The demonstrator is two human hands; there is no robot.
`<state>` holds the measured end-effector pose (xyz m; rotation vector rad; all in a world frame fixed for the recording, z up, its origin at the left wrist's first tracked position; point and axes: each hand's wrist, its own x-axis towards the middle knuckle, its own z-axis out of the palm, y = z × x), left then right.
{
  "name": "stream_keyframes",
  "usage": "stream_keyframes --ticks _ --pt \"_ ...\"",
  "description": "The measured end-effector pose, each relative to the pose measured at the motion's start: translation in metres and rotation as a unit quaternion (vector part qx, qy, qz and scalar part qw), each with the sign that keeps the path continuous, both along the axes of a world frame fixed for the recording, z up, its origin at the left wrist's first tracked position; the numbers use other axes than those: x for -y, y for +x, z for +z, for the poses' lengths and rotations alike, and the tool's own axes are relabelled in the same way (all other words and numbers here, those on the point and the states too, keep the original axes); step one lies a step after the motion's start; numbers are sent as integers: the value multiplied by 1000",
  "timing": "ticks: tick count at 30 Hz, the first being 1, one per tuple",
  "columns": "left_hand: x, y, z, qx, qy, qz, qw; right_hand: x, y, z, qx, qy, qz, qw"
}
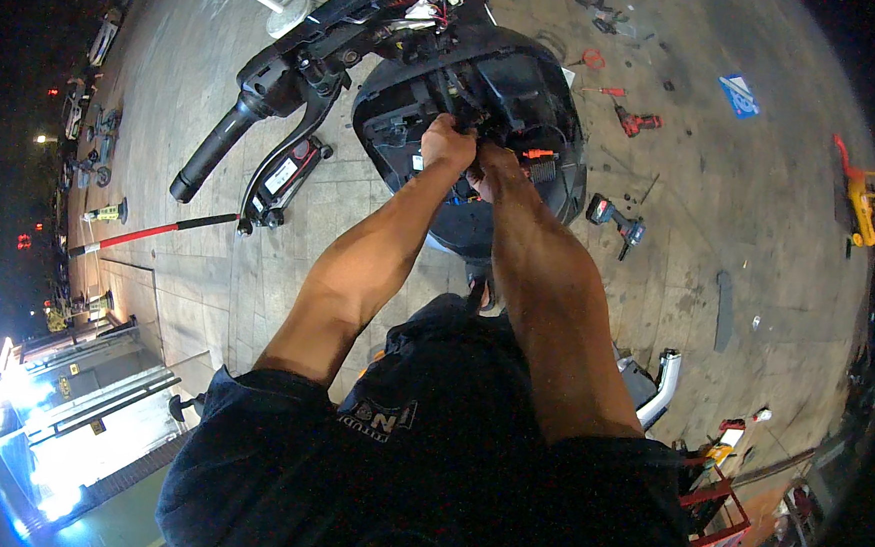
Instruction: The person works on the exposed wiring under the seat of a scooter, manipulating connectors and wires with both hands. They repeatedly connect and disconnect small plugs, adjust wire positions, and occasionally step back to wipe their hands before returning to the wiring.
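Observation:
Both arms reach forward into the opened black front section of a scooter (554, 195), where wiring and dark plastic parts show. My left hand (448, 144) is closed, its knuckles up and its fingertips bent down among the dark parts. Close beside it on the right, my right hand (497, 165) is closed too, its fingers mostly hidden under the hand. What either one grips is hidden from view. An orange connector (538, 154) sits just right of my right hand. To the left extend the handlebar grip (215, 150) and the brake lever (312, 115).
On the paved floor, a trolley jack (281, 179) with a red-and-black handle (149, 236) lies left. At right are a cordless drill (616, 224), a red power tool (637, 121), a red-handled screwdriver (612, 91), a blue packet (739, 95) and a yellow tool (864, 207). A red crate (732, 537) stands lower right.

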<state>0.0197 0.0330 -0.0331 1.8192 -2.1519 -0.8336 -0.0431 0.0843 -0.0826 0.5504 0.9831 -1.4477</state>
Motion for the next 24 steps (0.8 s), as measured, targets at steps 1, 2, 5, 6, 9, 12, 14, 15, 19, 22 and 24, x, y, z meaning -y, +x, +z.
stream_keyframes --ticks 1,2,5,6,9,12,14,15,19,22,24 --pt "0 1 0 -2 2 0 1000 -2 1 -2 20 -12 -18 1000" --pt "-1 1 -1 -7 -1 -1 1000 -3 2 -7 40 -49 -37 997" --pt "-2 0 -1 -5 -9 -2 1000 4 -6 -45 19 -55 12 998" --pt "-2 -1 0 0 -12 -1 1000 8 -10 -63 -1 -40 47 998" --pt "-1 -1 4 17 18 -1 1000 11 -9 -121 -316 -79 231 917" --pt "-2 -3 5 11 30 12 999 17 -6 -169 -586 -121 368 712" --pt "-2 -1 5 7 19 -4 1000 17 -6 -182 -634 -134 358 672" --pt "-2 -2 4 -1 27 3 1000 16 -7 -181 -657 -138 346 655" --pt "-2 -1 -1 -26 49 15 998 7 -13 -129 -236 -110 161 952" --pt "-3 0 -4 -39 31 9 999 -2 -16 -70 -85 -50 56 994" --pt "-6 -1 -4 -39 28 22 999 -2 -13 -43 -32 18 27 999"
